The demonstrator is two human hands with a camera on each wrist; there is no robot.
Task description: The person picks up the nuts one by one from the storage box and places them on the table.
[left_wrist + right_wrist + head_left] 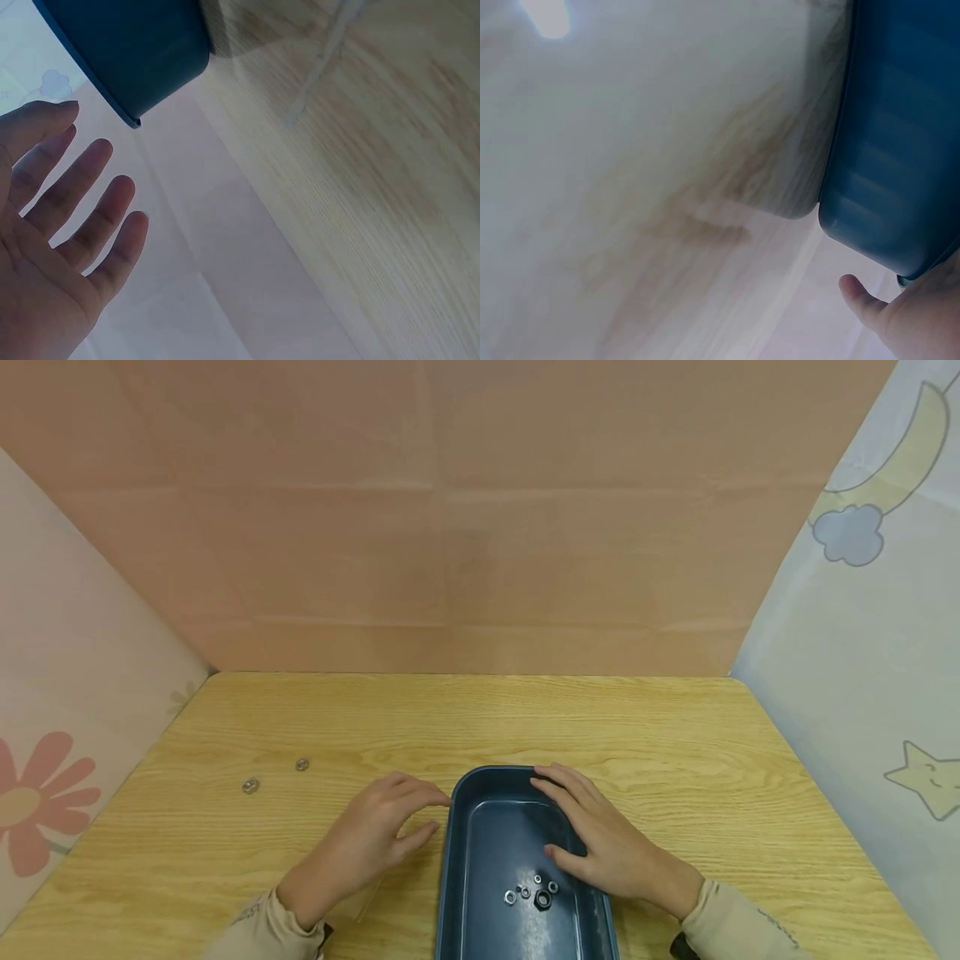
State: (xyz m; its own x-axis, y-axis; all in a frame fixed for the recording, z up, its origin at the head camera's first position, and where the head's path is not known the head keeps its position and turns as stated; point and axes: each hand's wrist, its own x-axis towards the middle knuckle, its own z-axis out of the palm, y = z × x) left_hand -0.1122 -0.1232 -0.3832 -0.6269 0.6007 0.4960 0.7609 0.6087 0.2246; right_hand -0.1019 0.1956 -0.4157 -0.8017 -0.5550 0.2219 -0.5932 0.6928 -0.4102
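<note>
Altogether, two hands (371, 828) (609, 845) flank one blue tray (498, 837).

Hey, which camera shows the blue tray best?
The head view: it looks down into the tray, showing its floor and much of its rim, though the near end is cut off. The left and right wrist views each catch mostly its outer walls, around one corner.

Wood-grain table (675, 760), brown backdrop (480, 543), printed star (932, 779)

The left sleeve (258, 935) and right sleeve (735, 922) are beige with small dark lettering (778, 928); a black strap (682, 947) shows beneath each.
</note>
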